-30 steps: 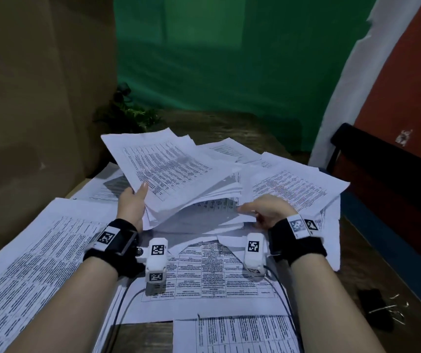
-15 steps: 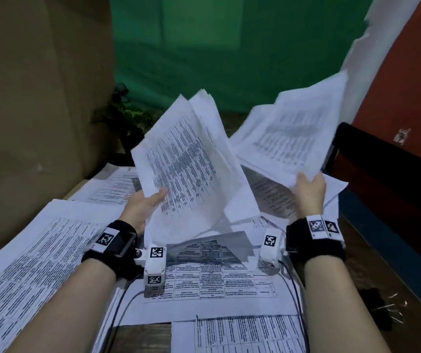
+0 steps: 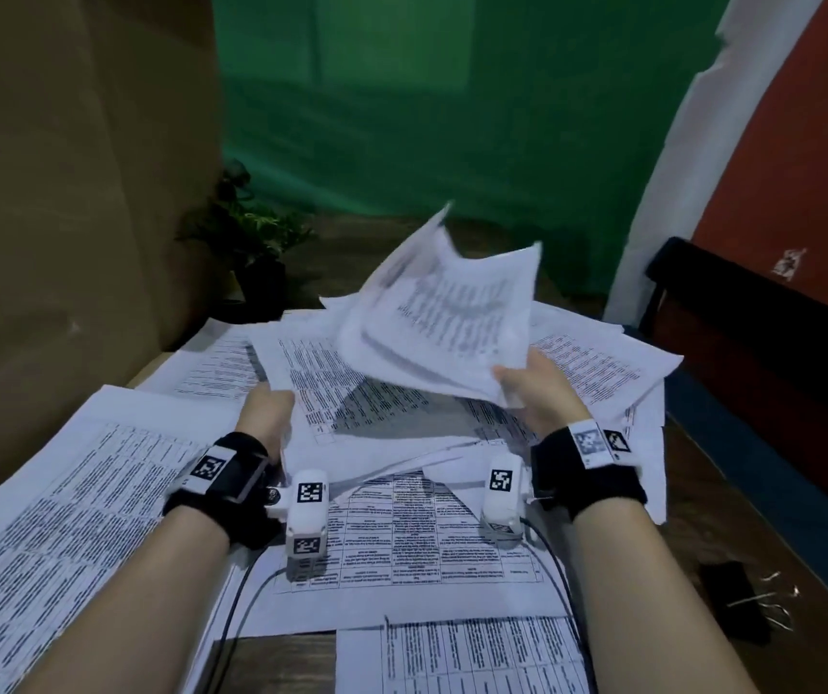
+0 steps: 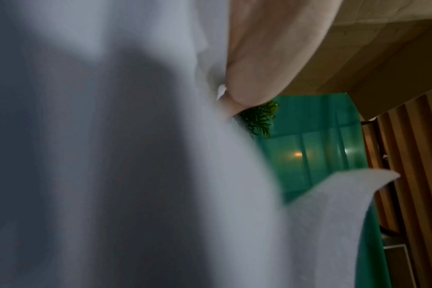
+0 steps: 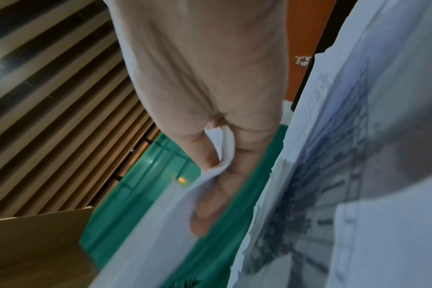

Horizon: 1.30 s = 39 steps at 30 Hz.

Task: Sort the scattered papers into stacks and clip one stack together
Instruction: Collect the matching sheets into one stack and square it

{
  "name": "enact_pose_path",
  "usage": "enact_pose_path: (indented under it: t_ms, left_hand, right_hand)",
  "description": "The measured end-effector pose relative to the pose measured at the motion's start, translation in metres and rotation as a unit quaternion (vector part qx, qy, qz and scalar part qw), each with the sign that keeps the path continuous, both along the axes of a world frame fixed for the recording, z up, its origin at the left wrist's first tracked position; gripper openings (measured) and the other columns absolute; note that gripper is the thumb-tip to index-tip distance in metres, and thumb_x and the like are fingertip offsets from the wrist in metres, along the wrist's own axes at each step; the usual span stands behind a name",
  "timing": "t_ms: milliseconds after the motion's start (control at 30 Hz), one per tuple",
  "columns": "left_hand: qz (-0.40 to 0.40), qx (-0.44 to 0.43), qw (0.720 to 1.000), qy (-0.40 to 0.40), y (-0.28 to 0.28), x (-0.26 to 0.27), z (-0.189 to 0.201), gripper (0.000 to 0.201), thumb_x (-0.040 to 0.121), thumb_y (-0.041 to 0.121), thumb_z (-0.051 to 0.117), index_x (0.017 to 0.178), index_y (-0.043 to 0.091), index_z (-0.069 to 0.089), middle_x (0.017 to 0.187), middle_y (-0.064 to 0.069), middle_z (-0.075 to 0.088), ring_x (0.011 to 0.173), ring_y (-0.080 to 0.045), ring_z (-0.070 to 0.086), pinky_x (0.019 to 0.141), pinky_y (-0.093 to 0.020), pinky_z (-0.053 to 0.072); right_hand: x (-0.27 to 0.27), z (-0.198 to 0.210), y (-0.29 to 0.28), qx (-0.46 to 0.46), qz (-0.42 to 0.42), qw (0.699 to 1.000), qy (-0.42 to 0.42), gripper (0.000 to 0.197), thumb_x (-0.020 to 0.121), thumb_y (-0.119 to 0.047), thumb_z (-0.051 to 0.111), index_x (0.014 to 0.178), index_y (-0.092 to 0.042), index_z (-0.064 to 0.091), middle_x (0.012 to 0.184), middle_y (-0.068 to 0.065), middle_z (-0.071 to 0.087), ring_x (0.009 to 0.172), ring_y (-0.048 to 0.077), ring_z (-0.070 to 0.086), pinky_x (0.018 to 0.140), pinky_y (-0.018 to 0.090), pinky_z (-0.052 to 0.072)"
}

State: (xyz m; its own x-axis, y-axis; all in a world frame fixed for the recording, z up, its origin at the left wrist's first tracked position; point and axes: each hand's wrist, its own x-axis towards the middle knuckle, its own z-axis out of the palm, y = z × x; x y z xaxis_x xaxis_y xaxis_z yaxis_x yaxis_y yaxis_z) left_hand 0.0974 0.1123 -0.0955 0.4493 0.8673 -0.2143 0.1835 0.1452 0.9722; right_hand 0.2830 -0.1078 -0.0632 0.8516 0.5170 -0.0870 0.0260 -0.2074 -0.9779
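Printed white papers (image 3: 597, 363) lie scattered over the wooden table (image 3: 722, 513). My right hand (image 3: 534, 393) grips the near corner of a bundle of sheets (image 3: 447, 318), which is raised and tilted over the middle of the pile. In the right wrist view the bundle's edge (image 5: 225, 148) is pinched between thumb and fingers (image 5: 210, 204). My left hand (image 3: 267, 413) holds the left edge of a lower stack (image 3: 312, 378) resting on the pile. The left wrist view shows the thumb (image 4: 259, 58) pressed against blurred paper (image 4: 111, 155).
A cardboard wall (image 3: 51, 192) stands on the left, with a small potted plant (image 3: 252, 242) at the back. A dark bench (image 3: 752, 343) runs along the right. Loose paper clips (image 3: 772, 598) and a black object (image 3: 732, 608) lie near the table's right front.
Both hands had lifted bundles high. The left bundle has come down onto the pile, and the right hand has swung its bundle down and left over the centre.
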Motion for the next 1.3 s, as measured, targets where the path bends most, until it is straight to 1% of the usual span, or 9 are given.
enact_pose_path:
  t_ms: [167,333,433,500,633,800,967,1167,1300]
  left_hand:
    - [-0.029,-0.110,0.988,-0.104,-0.001,-0.004,0.004,0.051,0.101,0.048,0.032,0.134,0.014,0.049,0.123,-0.007,0.060,0.103,-0.026,0.059,0.084,-0.034,0.047]
    - [-0.074,-0.007,0.997,-0.020,-0.002,-0.009,0.001,0.008,0.093,0.014,0.059,0.090,0.007,0.060,0.076,-0.006,0.060,0.055,-0.014,0.049,0.039,-0.014,0.030]
    - [-0.109,0.004,0.994,0.022,0.014,-0.008,-0.010,0.018,0.083,-0.005,0.058,0.075,0.009,0.066,0.060,-0.004,0.053,0.072,-0.019,0.045,0.061,-0.026,0.031]
    - [-0.095,-0.012,0.995,0.003,0.025,-0.005,-0.020,0.032,0.071,-0.005,0.054,0.101,0.003,0.059,0.081,-0.010,0.051,0.080,-0.022,0.044,0.071,-0.034,0.033]
    - [-0.104,0.009,0.994,-0.034,0.000,-0.009,-0.002,0.016,0.086,-0.006,0.061,0.095,0.006,0.057,0.088,-0.009,0.063,0.080,-0.019,0.061,0.082,-0.028,0.045]
    - [-0.071,0.054,0.996,0.012,0.001,-0.010,-0.002,0.031,0.089,-0.003,0.061,0.119,-0.001,0.056,0.112,-0.015,0.065,0.087,-0.022,0.061,0.066,-0.025,0.048]
    - [-0.079,0.039,0.996,0.006,-0.001,-0.006,0.000,0.020,0.092,-0.011,0.046,0.108,-0.003,0.053,0.094,-0.014,0.059,0.067,-0.016,0.051,0.066,-0.024,0.043]
    - [-0.069,-0.035,0.997,-0.026,0.006,-0.005,-0.003,0.025,0.086,-0.005,0.045,0.068,0.012,0.039,0.064,-0.006,0.033,0.055,-0.015,0.031,0.056,-0.027,0.029]
    - [-0.040,-0.126,0.985,-0.110,0.005,-0.009,0.000,0.020,0.084,0.032,0.056,0.077,0.014,0.060,0.069,-0.006,0.061,0.065,-0.023,0.057,0.067,-0.032,0.044]
  right_hand:
    - [-0.024,-0.002,0.012,-0.086,0.135,0.987,0.031,0.024,0.095,-0.006,0.055,0.119,-0.007,0.060,0.109,0.012,0.070,0.098,0.029,0.068,0.079,0.032,0.056]
    - [-0.028,0.013,0.008,-0.102,0.091,0.990,-0.045,0.039,0.098,-0.025,0.057,0.128,-0.001,0.059,0.123,0.017,0.065,0.109,0.033,0.063,0.086,0.040,0.050]
    - [-0.022,0.023,-0.002,-0.251,0.088,0.952,-0.150,0.043,0.097,-0.032,0.053,0.119,0.004,0.063,0.125,0.021,0.063,0.114,0.037,0.059,0.095,0.041,0.046]
    - [-0.024,0.029,-0.006,-0.375,0.140,0.902,-0.161,0.038,0.096,-0.036,0.053,0.108,-0.004,0.070,0.115,0.017,0.065,0.103,0.034,0.060,0.081,0.036,0.046]
    - [-0.022,0.024,-0.002,-0.474,0.163,0.842,-0.198,0.034,0.096,-0.035,0.047,0.068,-0.017,0.055,0.079,0.003,0.055,0.069,0.017,0.051,0.055,0.026,0.033]
    - [-0.009,0.013,-0.002,-0.453,0.155,0.856,-0.194,0.030,0.100,-0.030,0.038,0.098,-0.005,0.053,0.106,0.013,0.058,0.085,0.024,0.052,0.069,0.032,0.038]
    - [-0.009,0.013,0.004,-0.070,0.074,0.976,-0.193,0.042,0.104,-0.025,0.040,0.142,-0.008,0.047,0.148,-0.006,0.039,0.138,0.013,0.035,0.117,0.036,0.026]
    - [-0.050,0.011,0.030,-0.035,0.362,0.908,-0.207,0.035,0.098,-0.027,0.053,0.132,-0.022,0.059,0.149,-0.011,0.045,0.135,-0.002,0.032,0.114,0.027,0.021]
    - [-0.052,0.004,0.033,-0.144,0.419,0.883,-0.158,0.030,0.091,-0.048,0.058,0.108,-0.030,0.075,0.137,-0.012,0.058,0.138,0.006,0.041,0.103,0.016,0.031]
